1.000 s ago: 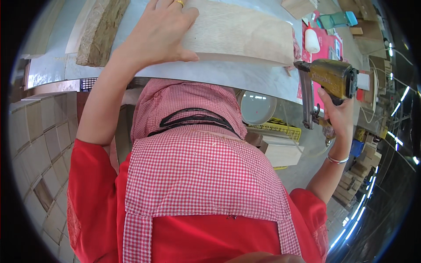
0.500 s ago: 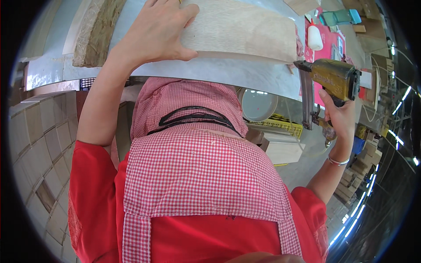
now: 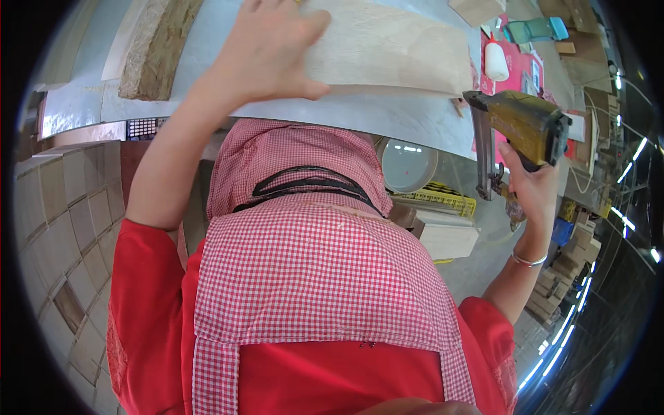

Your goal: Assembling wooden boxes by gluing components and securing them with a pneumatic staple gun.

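Observation:
A pale wooden board [image 3: 394, 52] lies on the worktable near its front edge. My left hand [image 3: 277, 59] rests at the board's left part, with thumb and forefinger spread apart. The other fingertips run past the top of the picture. In my right hand [image 3: 531, 181] is a yellow and black pneumatic nail gun [image 3: 522, 124], its grip wrapped by my fingers. Its nose is beside the board's near right corner; whether they touch I cannot tell. The long magazine of the gun hangs down toward me.
A thick chipboard block [image 3: 155, 59] stands at the left of the metal-grey tabletop [image 3: 373, 114]. On the right are a white glue bottle [image 3: 496, 61], a pink sheet [image 3: 515, 52] and a teal container [image 3: 532, 30]. Below the table edge sit a round basin [image 3: 409, 166] and yellow crate [image 3: 449, 197].
My left hand has shifted a little to the right along the board. The nail gun has tilted and moved slightly, staying by the board's right corner.

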Action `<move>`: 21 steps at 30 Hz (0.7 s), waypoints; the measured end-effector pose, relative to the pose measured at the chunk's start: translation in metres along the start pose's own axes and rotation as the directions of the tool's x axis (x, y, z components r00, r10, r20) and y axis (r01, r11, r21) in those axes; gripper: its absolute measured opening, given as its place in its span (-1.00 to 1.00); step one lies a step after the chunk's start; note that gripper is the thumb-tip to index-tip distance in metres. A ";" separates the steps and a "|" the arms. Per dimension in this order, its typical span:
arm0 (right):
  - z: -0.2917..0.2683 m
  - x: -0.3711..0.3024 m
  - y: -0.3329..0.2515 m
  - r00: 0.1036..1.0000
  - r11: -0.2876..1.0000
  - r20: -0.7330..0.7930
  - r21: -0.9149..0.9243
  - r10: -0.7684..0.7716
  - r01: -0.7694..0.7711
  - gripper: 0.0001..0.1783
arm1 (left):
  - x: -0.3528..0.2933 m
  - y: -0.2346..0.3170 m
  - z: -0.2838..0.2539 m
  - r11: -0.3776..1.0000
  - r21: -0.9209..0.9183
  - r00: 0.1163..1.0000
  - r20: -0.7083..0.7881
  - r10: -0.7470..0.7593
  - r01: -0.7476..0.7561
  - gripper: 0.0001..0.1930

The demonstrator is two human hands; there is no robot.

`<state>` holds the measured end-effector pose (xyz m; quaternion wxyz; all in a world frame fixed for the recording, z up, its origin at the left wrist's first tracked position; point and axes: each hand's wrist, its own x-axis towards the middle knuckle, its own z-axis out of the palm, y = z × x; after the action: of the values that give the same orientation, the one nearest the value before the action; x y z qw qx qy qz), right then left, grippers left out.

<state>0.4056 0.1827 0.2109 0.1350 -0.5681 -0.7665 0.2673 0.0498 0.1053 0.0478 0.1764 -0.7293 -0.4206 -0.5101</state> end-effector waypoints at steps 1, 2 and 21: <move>0.001 -0.001 -0.002 1.000 1.000 0.001 -0.002 -0.001 0.001 -0.68 | 0.008 0.013 0.002 1.000 0.001 1.000 -0.001 -0.002 0.002 -0.40; 0.003 -0.001 -0.004 1.000 1.000 0.026 0.017 0.011 -0.012 -0.67 | 0.016 0.033 0.002 0.977 0.133 0.965 0.181 -0.188 0.165 -0.38; -0.001 0.003 -0.017 0.988 0.997 0.142 -0.058 0.062 -0.055 -0.63 | 0.044 0.057 0.024 0.892 0.444 0.996 -0.032 -0.080 0.086 -0.39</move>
<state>0.3918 0.1820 0.2208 0.0561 -0.5731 -0.7642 0.2906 0.1150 0.1080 0.0871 0.3192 -0.6477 -0.5557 -0.4121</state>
